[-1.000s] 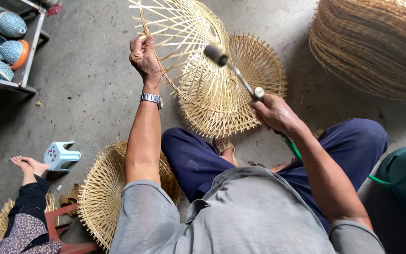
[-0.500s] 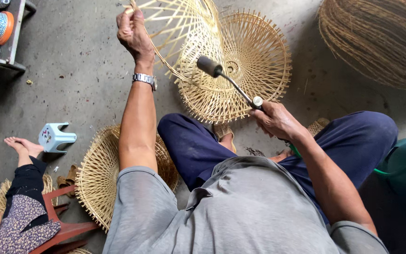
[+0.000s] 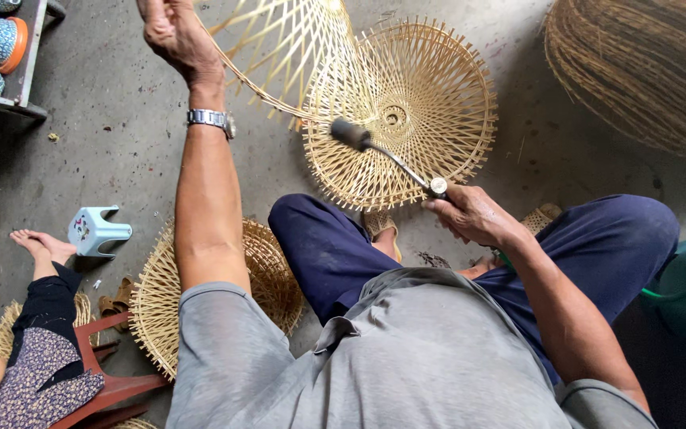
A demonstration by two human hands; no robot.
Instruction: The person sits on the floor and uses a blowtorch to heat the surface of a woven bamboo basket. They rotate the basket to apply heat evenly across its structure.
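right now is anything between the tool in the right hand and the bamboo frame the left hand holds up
Nothing visible stands between them. The right hand grips the tool by its handle end, and the dark head points up at the bamboo frame held by the left hand. Only open air shows there; the round basket lies on the floor behind.

Woven bamboo frames: 3, at 12 [image 3: 295, 56], 1 [image 3: 406, 111], 8 o'clock [image 3: 200, 302]. Hammer [image 3: 387, 155]: 1. Small stool [image 3: 97, 230]: 1. Basket stack [image 3: 645, 71]: 1, at 2 o'clock.
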